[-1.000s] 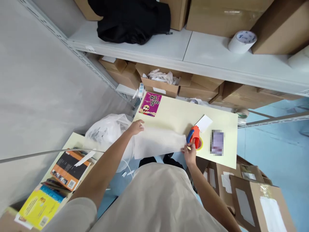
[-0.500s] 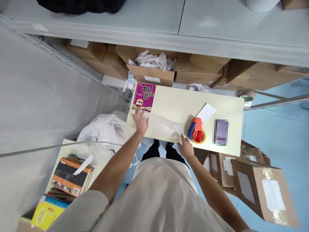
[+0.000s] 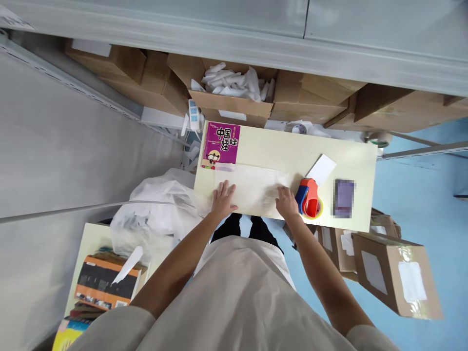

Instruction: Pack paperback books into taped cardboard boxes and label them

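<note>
A translucent white plastic bag [image 3: 256, 187] lies flat on the pale table [image 3: 270, 146]. My left hand [image 3: 223, 201] rests on its lower left part with the fingers spread. My right hand [image 3: 287, 202] is at the bag's right end, its fingers bent and closed on the edge. Above my left hand lies a purple book [image 3: 220, 146] with a cartoon cover; the bag's upper edge overlaps the book's bottom edge. Just right of my right hand sits a red and blue tape dispenser [image 3: 309, 197] with a yellowish roll.
A white card [image 3: 321, 169] and a blurred purple item [image 3: 343, 198] lie at the table's right. Behind stands a carton [image 3: 230, 102] of white crumpled pieces under a grey shelf [image 3: 219, 44]. Plastic sheeting [image 3: 153, 209] is at left, taped cartons [image 3: 395, 273] at lower right.
The bag has been spread wider and moved up against the book. My left hand has moved down and right, off the book's edge; my right hand has moved slightly up along the bag's right end.
</note>
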The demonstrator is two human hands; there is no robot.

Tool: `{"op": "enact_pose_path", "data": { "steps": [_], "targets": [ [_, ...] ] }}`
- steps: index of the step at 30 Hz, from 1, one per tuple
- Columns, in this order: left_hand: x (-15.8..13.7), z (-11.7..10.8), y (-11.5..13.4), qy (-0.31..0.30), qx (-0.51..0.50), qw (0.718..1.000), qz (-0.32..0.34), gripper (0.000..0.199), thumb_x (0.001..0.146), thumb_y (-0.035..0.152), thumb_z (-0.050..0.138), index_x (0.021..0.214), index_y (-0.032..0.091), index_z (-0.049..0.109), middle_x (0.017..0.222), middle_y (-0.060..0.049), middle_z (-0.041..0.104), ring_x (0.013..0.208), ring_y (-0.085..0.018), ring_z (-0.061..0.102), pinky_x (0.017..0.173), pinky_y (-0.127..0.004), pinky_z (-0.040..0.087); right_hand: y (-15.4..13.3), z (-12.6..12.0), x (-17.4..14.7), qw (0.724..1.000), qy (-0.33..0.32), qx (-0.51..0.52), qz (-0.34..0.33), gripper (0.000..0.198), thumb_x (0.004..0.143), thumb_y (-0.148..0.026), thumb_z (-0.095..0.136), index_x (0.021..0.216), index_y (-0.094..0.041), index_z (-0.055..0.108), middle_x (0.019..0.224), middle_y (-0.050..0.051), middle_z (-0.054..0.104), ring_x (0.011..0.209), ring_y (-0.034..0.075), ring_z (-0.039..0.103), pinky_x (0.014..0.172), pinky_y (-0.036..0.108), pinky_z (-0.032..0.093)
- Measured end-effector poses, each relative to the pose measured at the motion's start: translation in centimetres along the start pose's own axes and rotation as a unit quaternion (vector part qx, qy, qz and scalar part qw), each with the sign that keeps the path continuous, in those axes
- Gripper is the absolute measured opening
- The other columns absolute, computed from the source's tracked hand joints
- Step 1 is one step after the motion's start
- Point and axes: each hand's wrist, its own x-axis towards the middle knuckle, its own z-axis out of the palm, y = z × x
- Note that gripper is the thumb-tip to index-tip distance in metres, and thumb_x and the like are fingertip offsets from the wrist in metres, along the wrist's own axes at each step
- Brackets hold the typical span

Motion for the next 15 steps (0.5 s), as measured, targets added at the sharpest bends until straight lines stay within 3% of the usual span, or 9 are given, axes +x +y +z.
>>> {"op": "enact_pose_path", "data": {
  "steps": [4, 7, 10, 12, 13, 15],
  "targets": [
    [-1.3, 0.1, 0.3, 0.009, -0.024, 1.000, 0.003, 0.086, 0.075, 0.036, 0.071, 0.148, 0.021, 0.029, 0.160, -0.018, 0.006, 0.147, -0.038, 0.004, 0.114, -0.060, 0.012, -1.5, -0.1, -1.3, 0.999, 0.022, -0.023, 0.040, 0.042, 0.081, -0.016, 0.052, 0.122, -0.016, 0.056, 0.128, 0.021, 0.052, 0.111, 0.036, 0.051, 0.090, 0.049, 0.044],
    [-0.5, -1.6, 0.1, 0.080, -0.080, 0.993, -0.015, 0.080, 0.078, 0.046, 0.065, 0.145, 0.016, 0.033, 0.159, -0.020, 0.008, 0.146, -0.038, 0.005, 0.114, -0.059, 0.013, -3.9, -0.8, 0.5, 0.998, 0.061, 0.012, 0.009, 0.040, 0.083, -0.019, 0.051, 0.122, -0.014, 0.057, 0.132, 0.022, 0.049, 0.117, 0.037, 0.048, 0.095, 0.053, 0.042],
    [2.2, -4.5, -1.7, 0.205, -0.155, 0.964, -0.072, 0.073, 0.084, 0.047, 0.057, 0.144, 0.012, 0.034, 0.157, -0.021, 0.017, 0.146, -0.035, 0.012, 0.115, -0.052, 0.019, -7.9, -0.8, 5.0, 0.988, 0.069, 0.123, -0.058, 0.039, 0.083, -0.019, 0.050, 0.122, -0.013, 0.058, 0.127, 0.019, 0.054, 0.119, 0.032, 0.049, 0.101, 0.049, 0.041],
    [4.7, -6.4, -3.9, 0.254, -0.214, 0.935, -0.122, 0.065, 0.085, 0.038, 0.056, 0.141, 0.013, 0.036, 0.150, -0.020, 0.033, 0.141, -0.032, 0.027, 0.113, -0.047, 0.026, -10.7, -0.1, 8.8, 0.970, 0.050, 0.228, -0.065, 0.040, 0.081, -0.017, 0.052, 0.121, -0.015, 0.059, 0.123, 0.016, 0.058, 0.113, 0.029, 0.055, 0.101, 0.047, 0.044],
    [6.0, -7.2, -5.1, 0.264, -0.243, 0.922, -0.148, 0.060, 0.084, 0.033, 0.056, 0.139, 0.013, 0.040, 0.144, -0.019, 0.043, 0.137, -0.032, 0.035, 0.112, -0.047, 0.028, -12.0, 0.5, 10.6, 0.956, 0.030, 0.287, -0.042, 0.040, 0.079, -0.017, 0.055, 0.119, -0.015, 0.059, 0.119, 0.015, 0.061, 0.107, 0.027, 0.059, 0.097, 0.046, 0.047],
    [8.5, -8.1, -7.4, 0.223, -0.312, 0.911, -0.150, 0.050, 0.081, 0.026, 0.057, 0.129, 0.016, 0.050, 0.131, -0.016, 0.056, 0.129, -0.032, 0.043, 0.108, -0.047, 0.033, -14.0, 1.6, 13.9, 0.920, -0.013, 0.391, 0.028, 0.040, 0.074, -0.017, 0.061, 0.114, -0.017, 0.061, 0.111, 0.012, 0.065, 0.097, 0.024, 0.063, 0.088, 0.041, 0.051]
  ]
}}
